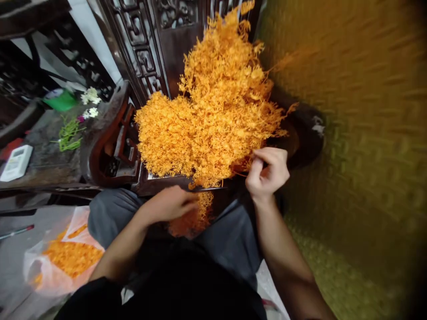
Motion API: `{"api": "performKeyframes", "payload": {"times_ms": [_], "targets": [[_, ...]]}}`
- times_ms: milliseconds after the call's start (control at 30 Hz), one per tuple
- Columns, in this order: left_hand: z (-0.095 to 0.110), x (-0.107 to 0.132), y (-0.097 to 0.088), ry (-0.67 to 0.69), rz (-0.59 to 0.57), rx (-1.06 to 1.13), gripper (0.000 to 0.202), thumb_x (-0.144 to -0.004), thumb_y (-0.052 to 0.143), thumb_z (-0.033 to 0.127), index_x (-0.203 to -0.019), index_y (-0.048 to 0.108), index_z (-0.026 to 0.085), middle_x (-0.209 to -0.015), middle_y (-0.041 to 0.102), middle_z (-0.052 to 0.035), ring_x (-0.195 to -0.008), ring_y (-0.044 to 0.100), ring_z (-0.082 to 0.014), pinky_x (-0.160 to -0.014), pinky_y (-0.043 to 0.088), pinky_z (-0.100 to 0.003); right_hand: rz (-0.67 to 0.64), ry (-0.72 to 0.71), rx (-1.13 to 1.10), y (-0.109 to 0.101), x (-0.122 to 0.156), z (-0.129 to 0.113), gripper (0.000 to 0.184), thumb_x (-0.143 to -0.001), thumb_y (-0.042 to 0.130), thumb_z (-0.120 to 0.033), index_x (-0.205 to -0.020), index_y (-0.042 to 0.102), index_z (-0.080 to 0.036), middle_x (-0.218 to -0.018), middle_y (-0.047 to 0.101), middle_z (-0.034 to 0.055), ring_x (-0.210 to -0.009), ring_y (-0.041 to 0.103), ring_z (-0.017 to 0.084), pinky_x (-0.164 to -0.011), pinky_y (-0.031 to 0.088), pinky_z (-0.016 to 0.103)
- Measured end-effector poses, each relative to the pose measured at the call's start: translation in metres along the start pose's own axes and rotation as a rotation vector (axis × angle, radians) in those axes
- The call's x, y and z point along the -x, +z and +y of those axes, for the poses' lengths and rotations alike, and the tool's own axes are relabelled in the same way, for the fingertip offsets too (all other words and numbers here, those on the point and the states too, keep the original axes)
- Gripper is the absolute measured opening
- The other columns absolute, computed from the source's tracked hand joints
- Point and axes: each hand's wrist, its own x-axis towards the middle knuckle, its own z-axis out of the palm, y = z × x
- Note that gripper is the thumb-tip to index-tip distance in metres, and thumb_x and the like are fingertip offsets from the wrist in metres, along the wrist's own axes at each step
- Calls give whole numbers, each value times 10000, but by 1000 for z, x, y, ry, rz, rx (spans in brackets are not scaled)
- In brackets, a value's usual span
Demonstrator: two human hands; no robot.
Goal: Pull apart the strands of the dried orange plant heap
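A large heap of curly orange, flower-like strands (pixel 207 120) fills the seat of a dark carved wooden chair (pixel 143 184). At the heap's lower right edge, my right hand (pixel 268 171) is closed in a pinch, thumb against forefinger; whatever it pinches is too small to make out. My left hand (pixel 171 204) is over my lap, blurred by motion, its fingers pointing right. Just beside those fingertips, a smaller orange bunch (pixel 205 206) hangs below the seat edge between my knees. Whether the left fingers touch or grip it cannot be seen.
On the floor at left lies a clear plastic bag (pixel 33 262) holding orange pieces, near a pen-like stick (pixel 16 232). The side table (pixel 50 166) carries a white device (pixel 16 162), green stems (pixel 70 133), white flowers (pixel 90 100) and a green container (pixel 62 100). A woven mat (pixel 360 133) stands at right.
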Motion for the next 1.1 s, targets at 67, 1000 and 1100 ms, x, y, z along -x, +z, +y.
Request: {"api": "performKeyframes", "payload": {"times_ms": [67,1000,1100], "targets": [[18,-22,-31,9,237,-68,331,-1015,530,487,-979,789,284,-890,793,-37,-820,724,-211,-816,544,-345,-138,-88,73,4,-23,-19,254,-1005,456,-306,-1158,657,-282,-1058,708,116,-1093,673,317,-985,548,562],[25,-170,-96,-15,566,-98,409,-929,669,353,-1293,698,167,-1246,726,-168,-1147,684,-327,-1024,531,-458,-607,-189,725,39,-195,-22,365,-995,491,-260,-1293,670,-150,-1408,600,228,-1303,541,406,-1007,509,584],[14,-174,-87,26,547,-67,406,-924,651,239,-1324,685,179,-1280,703,-138,-1116,699,-268,-1024,540,-384,-594,-210,514,16,-158,-37,299,-1027,489,-313,-1186,697,-168,-1187,701,170,-1094,646,322,-947,551,476]]}}
